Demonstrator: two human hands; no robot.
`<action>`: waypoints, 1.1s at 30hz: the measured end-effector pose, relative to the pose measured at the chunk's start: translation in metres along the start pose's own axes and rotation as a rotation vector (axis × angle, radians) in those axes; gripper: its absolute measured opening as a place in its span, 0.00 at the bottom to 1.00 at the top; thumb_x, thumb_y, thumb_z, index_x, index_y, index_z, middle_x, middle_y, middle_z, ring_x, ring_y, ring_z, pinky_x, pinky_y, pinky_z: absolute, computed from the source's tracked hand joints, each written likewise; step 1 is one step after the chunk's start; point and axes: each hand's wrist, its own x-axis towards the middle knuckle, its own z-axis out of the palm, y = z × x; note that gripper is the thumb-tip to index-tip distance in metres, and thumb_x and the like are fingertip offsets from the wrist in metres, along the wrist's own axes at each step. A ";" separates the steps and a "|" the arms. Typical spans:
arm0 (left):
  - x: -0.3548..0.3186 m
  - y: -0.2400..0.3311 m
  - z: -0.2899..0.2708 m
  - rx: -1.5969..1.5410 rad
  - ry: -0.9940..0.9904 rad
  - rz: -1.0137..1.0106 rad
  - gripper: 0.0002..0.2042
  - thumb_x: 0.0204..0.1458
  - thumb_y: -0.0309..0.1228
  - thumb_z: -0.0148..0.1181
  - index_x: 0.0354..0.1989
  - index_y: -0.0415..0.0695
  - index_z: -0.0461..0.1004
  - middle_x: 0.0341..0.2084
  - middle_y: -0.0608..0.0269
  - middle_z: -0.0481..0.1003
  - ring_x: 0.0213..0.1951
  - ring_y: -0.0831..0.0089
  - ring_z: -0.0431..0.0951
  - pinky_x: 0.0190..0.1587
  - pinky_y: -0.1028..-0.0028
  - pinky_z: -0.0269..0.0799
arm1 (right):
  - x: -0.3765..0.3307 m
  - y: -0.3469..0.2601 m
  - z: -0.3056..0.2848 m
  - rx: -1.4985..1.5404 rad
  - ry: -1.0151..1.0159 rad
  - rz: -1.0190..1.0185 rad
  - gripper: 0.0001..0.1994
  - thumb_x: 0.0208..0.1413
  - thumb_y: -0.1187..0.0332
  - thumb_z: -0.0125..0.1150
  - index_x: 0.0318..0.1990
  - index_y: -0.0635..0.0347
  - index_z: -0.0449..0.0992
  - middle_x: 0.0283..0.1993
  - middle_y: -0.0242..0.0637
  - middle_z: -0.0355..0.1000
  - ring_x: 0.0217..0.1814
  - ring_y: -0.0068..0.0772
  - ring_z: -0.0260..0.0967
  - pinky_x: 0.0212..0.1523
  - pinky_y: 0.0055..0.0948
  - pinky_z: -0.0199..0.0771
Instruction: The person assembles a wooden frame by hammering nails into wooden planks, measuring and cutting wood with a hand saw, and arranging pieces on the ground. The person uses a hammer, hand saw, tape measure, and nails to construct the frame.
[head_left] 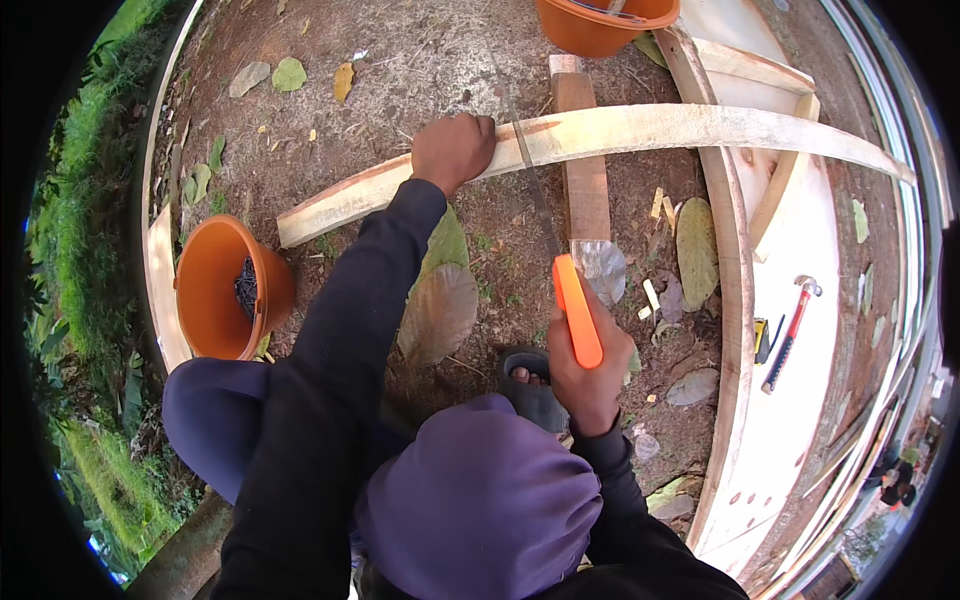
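Observation:
A long pale wooden plank [640, 130] runs across in front of me, its left end low and its right part over a wooden frame. My left hand [453, 152] is closed over the plank, gripping it just left of the saw blade. In my right hand [592, 375] is a handsaw [578, 310] with an orange handle, fingers wrapped round the grip. The thin blade crosses the plank and points away from me; its far end is faint against the bright ground. A shorter brown timber [585, 195] lies beneath the plank, right of the blade.
An orange bucket [215, 290] with dark nails inside stands at left; another orange bucket [605, 30] is at the far edge. On the framed board at right lie a red-handled hammer [788, 335] and a tape measure [764, 342]. Dry leaves and wood offcuts litter the ground.

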 end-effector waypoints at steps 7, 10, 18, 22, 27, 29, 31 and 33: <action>-0.006 0.002 -0.004 -0.017 -0.014 -0.014 0.22 0.63 0.42 0.42 0.33 0.38 0.79 0.34 0.38 0.80 0.38 0.35 0.79 0.46 0.44 0.73 | -0.010 0.019 0.005 -0.006 0.027 -0.030 0.24 0.55 0.76 0.60 0.61 0.67 0.74 0.35 0.46 0.79 0.33 0.28 0.80 0.36 0.30 0.79; -0.002 0.000 -0.011 -0.013 0.036 -0.015 0.23 0.62 0.43 0.43 0.31 0.39 0.81 0.33 0.38 0.80 0.37 0.37 0.80 0.45 0.46 0.76 | -0.035 0.018 -0.011 -0.040 0.018 -0.067 0.24 0.55 0.76 0.60 0.61 0.67 0.74 0.36 0.46 0.80 0.34 0.27 0.80 0.37 0.30 0.79; -0.009 0.007 -0.001 0.022 -0.013 0.050 0.22 0.63 0.43 0.42 0.36 0.39 0.79 0.38 0.40 0.80 0.39 0.35 0.79 0.45 0.44 0.74 | 0.034 0.023 0.030 -0.059 0.074 -0.068 0.23 0.54 0.76 0.62 0.60 0.66 0.75 0.36 0.50 0.79 0.33 0.34 0.79 0.38 0.30 0.79; -0.009 0.001 -0.006 0.001 -0.007 -0.039 0.24 0.63 0.46 0.42 0.38 0.36 0.79 0.37 0.39 0.80 0.41 0.35 0.79 0.46 0.44 0.73 | -0.031 0.031 0.000 -0.066 0.064 -0.151 0.24 0.52 0.75 0.62 0.59 0.66 0.76 0.31 0.52 0.77 0.30 0.32 0.78 0.35 0.32 0.77; 0.006 0.006 0.012 0.009 0.092 0.105 0.25 0.62 0.45 0.43 0.31 0.37 0.82 0.31 0.37 0.81 0.35 0.38 0.81 0.43 0.46 0.76 | 0.077 0.016 0.043 0.000 0.090 -0.055 0.24 0.52 0.76 0.62 0.59 0.66 0.76 0.35 0.49 0.81 0.33 0.36 0.81 0.37 0.32 0.79; -0.003 -0.005 0.018 0.031 0.073 0.099 0.25 0.62 0.45 0.43 0.33 0.37 0.82 0.33 0.36 0.81 0.36 0.38 0.81 0.44 0.46 0.76 | 0.054 0.016 0.039 0.071 0.061 0.034 0.24 0.52 0.74 0.63 0.60 0.67 0.76 0.37 0.47 0.82 0.35 0.35 0.82 0.39 0.31 0.80; 0.000 -0.010 0.010 0.034 0.067 0.010 0.25 0.62 0.46 0.43 0.35 0.37 0.82 0.36 0.36 0.80 0.38 0.38 0.81 0.45 0.47 0.76 | -0.016 0.030 0.011 -0.083 0.040 -0.060 0.25 0.53 0.73 0.64 0.61 0.67 0.75 0.41 0.47 0.82 0.39 0.35 0.83 0.43 0.31 0.81; 0.001 -0.011 0.009 0.020 0.064 -0.028 0.26 0.63 0.47 0.42 0.35 0.38 0.82 0.36 0.35 0.80 0.39 0.37 0.81 0.47 0.48 0.76 | -0.038 0.027 -0.006 -0.091 -0.004 -0.113 0.26 0.54 0.73 0.64 0.62 0.67 0.74 0.45 0.47 0.82 0.41 0.35 0.83 0.44 0.32 0.82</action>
